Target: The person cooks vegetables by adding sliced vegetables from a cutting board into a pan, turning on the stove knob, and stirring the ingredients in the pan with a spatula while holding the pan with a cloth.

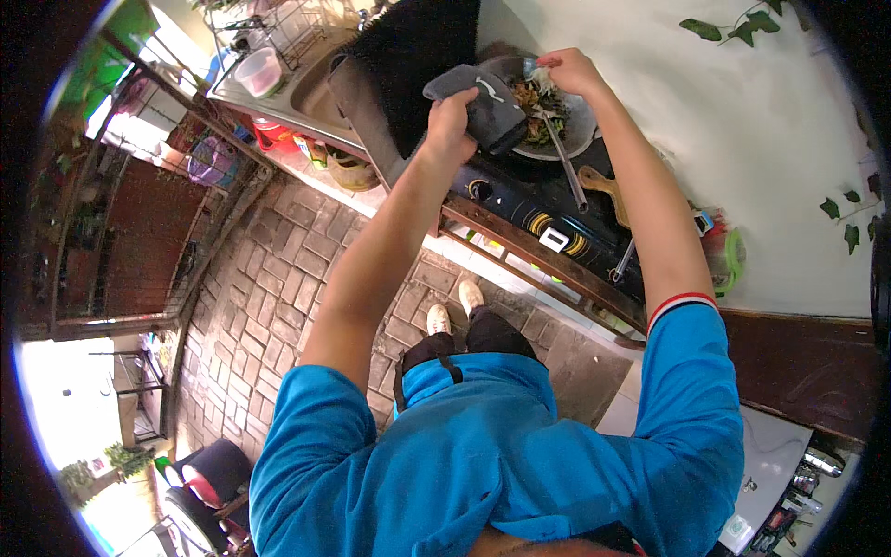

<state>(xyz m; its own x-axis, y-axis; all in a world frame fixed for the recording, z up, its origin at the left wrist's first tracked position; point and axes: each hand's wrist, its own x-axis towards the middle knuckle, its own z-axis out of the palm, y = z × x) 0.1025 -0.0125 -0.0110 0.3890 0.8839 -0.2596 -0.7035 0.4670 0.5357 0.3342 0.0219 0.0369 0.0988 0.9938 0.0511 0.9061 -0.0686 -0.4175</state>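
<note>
A metal wok (578, 136) with chopped vegetables (539, 115) in it stands on a black gas stove (505, 198). My right hand (572, 69) is over its far edge, fingers pinched on a pale, shredded food (541, 78). My left hand (454, 124) grips a dark grey cloth-like item (480, 104), with pale marks on it, beside the wok's left side; what it is exactly I cannot tell. A metal-handled utensil (569, 170) rests in the wok with its handle over the near rim.
A wooden utensil (612, 191) lies right of the wok. To the left are a metal sink (317, 90), a plastic tub (258, 72) and a wire dish rack (278, 28). A wooden rail (515, 244) runs along the stove's front. A green-rimmed container (731, 261) stands by the wall.
</note>
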